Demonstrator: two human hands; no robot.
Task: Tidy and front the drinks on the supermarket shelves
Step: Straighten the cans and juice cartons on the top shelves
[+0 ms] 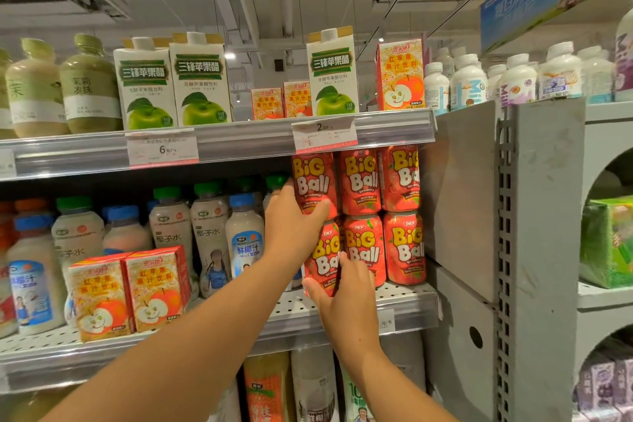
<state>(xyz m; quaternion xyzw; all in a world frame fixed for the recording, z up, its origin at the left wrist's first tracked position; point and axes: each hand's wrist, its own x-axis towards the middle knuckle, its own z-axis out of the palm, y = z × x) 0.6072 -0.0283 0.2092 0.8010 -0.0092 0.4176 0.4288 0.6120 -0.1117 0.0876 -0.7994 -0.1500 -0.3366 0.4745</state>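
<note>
Middle shelf (404, 298): red Big Ball cans stacked two high at its right end, beside the grey upright.
Top shelf (239, 137): green-apple cartons, small red apple juice cartons behind.
Left hand (291, 219): grip wrapped round the upper Big Ball can (313, 181), left column.
Right hand (346, 298): grip closed on the lower Big Ball can (323, 257), directly beneath.
Apple juice cartons (128, 291): two, at the shelf's front edge, left.
</note>
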